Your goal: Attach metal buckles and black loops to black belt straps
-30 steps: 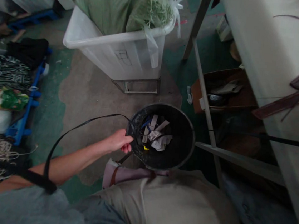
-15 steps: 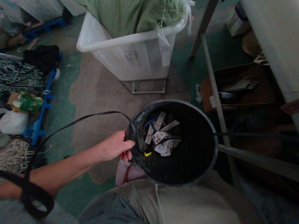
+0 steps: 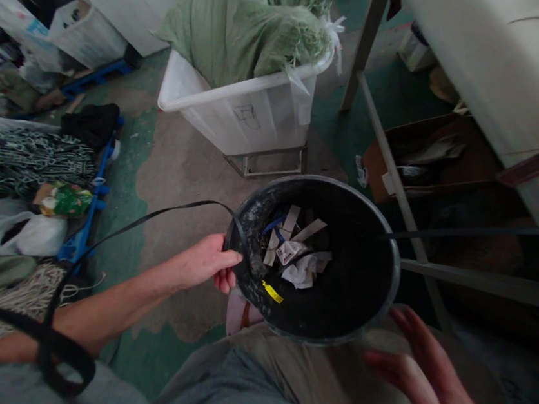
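Observation:
A round black bucket stands close in front of my lap, its mouth facing up toward me. My left hand grips the bucket's left rim, thumb inside and fingers curled outside. Scraps of light cardboard, crumpled white paper, a bit of blue and a yellow strip lie inside. My right hand, blurred, is just off the lower right rim with its fingers apart and nothing in it. A thin black strap loops from the left over the rim into the bucket.
Ahead, a white plastic tub on a metal frame holds a stuffed green sack. A blue pallet with piled goods lies left. On the right are a table, its metal legs and a cardboard box beneath.
My right hand has come into view at the lower right, near the rim. The yellow strip shows larger and lower in the bucket. My left hand keeps its grip; the view has shifted slightly.

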Demonstrator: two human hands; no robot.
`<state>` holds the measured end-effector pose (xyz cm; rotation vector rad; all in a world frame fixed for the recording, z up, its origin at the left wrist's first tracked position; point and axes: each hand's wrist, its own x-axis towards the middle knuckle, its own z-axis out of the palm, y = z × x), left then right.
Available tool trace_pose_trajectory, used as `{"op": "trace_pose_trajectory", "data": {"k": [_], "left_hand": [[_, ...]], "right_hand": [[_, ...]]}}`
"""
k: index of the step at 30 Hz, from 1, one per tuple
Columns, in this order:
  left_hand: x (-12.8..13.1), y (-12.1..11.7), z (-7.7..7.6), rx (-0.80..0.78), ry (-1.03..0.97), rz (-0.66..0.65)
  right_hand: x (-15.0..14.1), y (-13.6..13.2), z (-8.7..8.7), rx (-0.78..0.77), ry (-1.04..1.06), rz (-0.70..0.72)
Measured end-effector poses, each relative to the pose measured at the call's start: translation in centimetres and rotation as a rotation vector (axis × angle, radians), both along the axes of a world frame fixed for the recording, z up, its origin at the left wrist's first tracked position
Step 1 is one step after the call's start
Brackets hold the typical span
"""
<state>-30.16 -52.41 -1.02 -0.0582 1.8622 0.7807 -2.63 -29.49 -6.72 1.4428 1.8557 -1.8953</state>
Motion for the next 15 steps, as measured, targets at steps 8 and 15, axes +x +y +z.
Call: {"op": "trace_pose_trajectory", "data": {"k": [8,15], "left_hand": [[-0.7,-1.9,0.3,0.009,-0.020,-0.064],[-1.4,-2.8,-0.2,0.079,-0.013,-0.066]], "right_hand": [[-9.0,-3.9,-1.5,-0.166,-0.039,-0.016],[-8.7,-5.6,-2.5,-0.511,-0.106,-0.155]]}}
